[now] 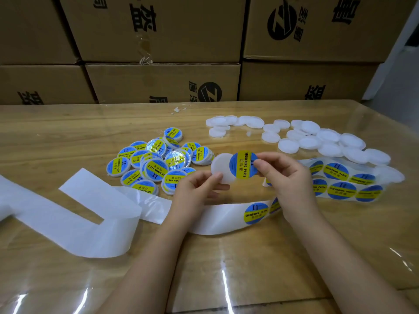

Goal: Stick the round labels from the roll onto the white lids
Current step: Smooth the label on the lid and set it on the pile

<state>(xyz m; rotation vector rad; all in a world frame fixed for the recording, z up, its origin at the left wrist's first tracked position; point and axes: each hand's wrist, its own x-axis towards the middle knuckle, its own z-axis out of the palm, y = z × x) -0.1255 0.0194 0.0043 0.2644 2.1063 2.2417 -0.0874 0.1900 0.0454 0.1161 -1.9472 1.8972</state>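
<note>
My left hand (199,189) pinches a bare white lid (221,167) by its lower edge, held up above the table. My right hand (283,175) pinches a round blue and yellow label (241,165) at its right edge; the label overlaps the lid's right side. The label roll (344,182) lies to the right, its strip running under my hands with one label (256,213) still on the backing. Bare white lids (317,141) are scattered at the back right. Labelled lids (156,162) are heaped at centre left.
Empty white backing paper (79,214) loops across the left of the wooden table (249,257), which is under a clear glossy cover. Stacked cardboard boxes (163,53) wall off the far edge.
</note>
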